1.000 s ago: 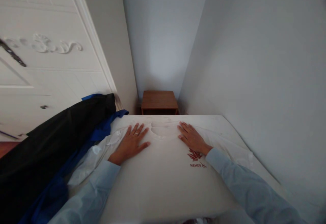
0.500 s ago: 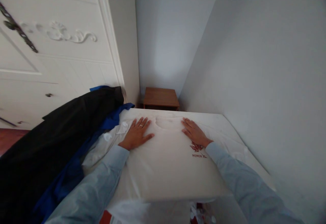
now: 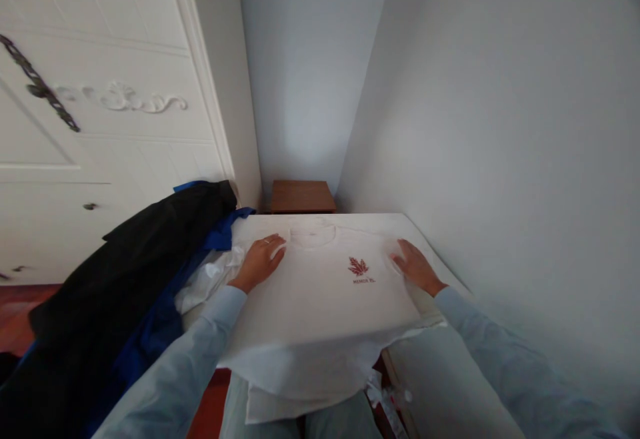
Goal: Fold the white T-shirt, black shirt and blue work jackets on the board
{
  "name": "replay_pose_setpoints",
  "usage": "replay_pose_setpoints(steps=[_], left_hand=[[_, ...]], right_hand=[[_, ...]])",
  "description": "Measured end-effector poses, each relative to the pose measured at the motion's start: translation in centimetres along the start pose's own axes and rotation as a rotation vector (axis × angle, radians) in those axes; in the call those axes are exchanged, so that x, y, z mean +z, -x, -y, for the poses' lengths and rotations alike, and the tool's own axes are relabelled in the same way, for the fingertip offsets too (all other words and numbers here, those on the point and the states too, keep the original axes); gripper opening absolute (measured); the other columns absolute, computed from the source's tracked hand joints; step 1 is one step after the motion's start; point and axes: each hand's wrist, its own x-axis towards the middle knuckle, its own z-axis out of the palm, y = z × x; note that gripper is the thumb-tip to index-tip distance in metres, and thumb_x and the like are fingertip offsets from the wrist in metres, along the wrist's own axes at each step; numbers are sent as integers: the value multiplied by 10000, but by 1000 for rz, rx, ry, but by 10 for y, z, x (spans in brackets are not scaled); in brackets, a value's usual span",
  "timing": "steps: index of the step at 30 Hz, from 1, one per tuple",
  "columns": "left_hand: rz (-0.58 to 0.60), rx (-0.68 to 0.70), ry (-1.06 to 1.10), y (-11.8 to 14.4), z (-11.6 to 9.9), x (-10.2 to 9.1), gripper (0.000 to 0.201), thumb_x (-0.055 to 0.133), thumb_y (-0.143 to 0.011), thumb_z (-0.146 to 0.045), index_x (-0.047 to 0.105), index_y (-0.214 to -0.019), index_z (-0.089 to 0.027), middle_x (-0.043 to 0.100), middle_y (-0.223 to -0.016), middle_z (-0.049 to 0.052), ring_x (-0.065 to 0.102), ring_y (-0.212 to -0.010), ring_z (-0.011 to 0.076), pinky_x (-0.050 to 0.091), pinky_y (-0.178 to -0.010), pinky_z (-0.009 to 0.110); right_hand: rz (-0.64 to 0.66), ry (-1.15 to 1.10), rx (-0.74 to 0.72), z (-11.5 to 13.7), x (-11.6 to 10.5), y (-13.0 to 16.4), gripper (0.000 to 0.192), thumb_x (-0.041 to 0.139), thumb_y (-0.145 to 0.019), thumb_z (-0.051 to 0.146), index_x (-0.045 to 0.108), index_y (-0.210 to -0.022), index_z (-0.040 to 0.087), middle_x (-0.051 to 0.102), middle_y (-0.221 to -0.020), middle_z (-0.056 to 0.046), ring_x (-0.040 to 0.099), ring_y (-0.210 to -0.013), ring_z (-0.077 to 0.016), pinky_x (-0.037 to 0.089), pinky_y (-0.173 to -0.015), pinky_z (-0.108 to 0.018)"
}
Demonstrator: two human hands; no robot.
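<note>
The left hand (image 3: 260,260) curls on the white T-shirt's (image 3: 320,299) shoulder. The right hand (image 3: 415,266) lies spread, flat on its other side, on the bed (image 3: 435,359).

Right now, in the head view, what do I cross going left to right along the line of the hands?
Black coat → blue cloth → left hand → leaf print on the white T-shirt → right hand → wall.
</note>
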Motion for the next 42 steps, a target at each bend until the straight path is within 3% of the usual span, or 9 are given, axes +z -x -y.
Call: replay_pose_setpoints(steps=[6, 13, 20, 25, 29, 34, 37, 39, 42], left_hand=[[284, 102, -124, 4, -23, 23, 632, 374, -976, -558, 462, -1463, -166, 421, -1547, 165, 335, -1466, 284, 282, -1186, 493], [324, 136, -164, -4, -10, 26, 665, 319, -977, -592, 406, -1508, -200, 368, -1583, 138, 293, -1487, 256, 210, -1208, 465], [326, 130, -148, -21, 1, 38, 689, 311, -975, -613, 384, -1520, -199, 347, -1591, 142, 278, -1492, 266, 197, -1212, 480], [371, 105, -107, -36, 0, 38, 672, 355, -971, -582, 393, -1512, -184, 342, -1593, 146, 271, -1493, 279, 191, -1217, 489], [311, 30, -78, -33, -7, 19, 619, 421, -968, -474, 415, -1485, -133, 362, -1584, 160, 313, -1478, 256, 276, -1199, 422], [146, -153, -253, 8, -7, -32, 514, 527, -905, -310, 515, -1399, -167, 473, -1506, 157, 433, -1392, 291, 369, -1141, 441], [177, -338, -382, 37, 6, -67, 505, 566, -860, -276, 558, -1349, -149, 536, -1428, 185, 506, -1311, 325, 426, -1079, 444], [233, -430, -430, 51, 19, -84, 477, 568, -846, -258, 587, -1310, -146, 579, -1368, 185, 542, -1267, 332, 457, -1033, 436], [297, -518, -384, 61, 34, -95, 427, 592, -848, -301, 623, -1244, -143, 640, -1266, 183, 587, -1212, 328, 480, -984, 407]], right_hand=[[148, 96, -15, -55, -5, 22, 503, 397, -956, 396, 592, -1323, 112, 557, -1417, -197, 491, -1352, -303, 418, -1109, -491], [195, 106, -52, -96, -5, 7, 486, 371, -978, 352, 531, -1397, 166, 494, -1496, -148, 446, -1396, -247, 420, -1098, -484], [302, 151, -84, -113, -7, -21, 532, 347, -968, 368, 502, -1447, 198, 460, -1523, -138, 427, -1411, -268, 420, -1105, -480], [403, 142, -115, -121, -17, -47, 534, 447, -902, 368, 592, -1377, 173, 577, -1415, -153, 497, -1358, -283, 415, -1130, -446], [304, 109, -108, -84, -20, -63, 575, 367, -949, 384, 518, -1435, 116, 511, -1465, -198, 468, -1379, -311, 389, -1146, -496], [131, -45, -373, 25, -7, -55, 609, 333, -997, 486, 448, -1486, 142, 471, -1510, -159, 446, -1398, -272, 351, -1183, -445], [124, -91, -517, 81, 5, -51, 578, 389, -995, 464, 474, -1465, 140, 437, -1532, -170, 406, -1425, -278, 344, -1184, -461], [137, -91, -554, 98, 13, -52, 557, 427, -988, 438, 492, -1450, 134, 428, -1534, -184, 384, -1438, -287, 337, -1183, -478], [176, -72, -516, 95, 25, -54, 541, 426, -989, 435, 517, -1430, 136, 455, -1511, -195, 412, -1420, -299, 371, -1155, -493]])
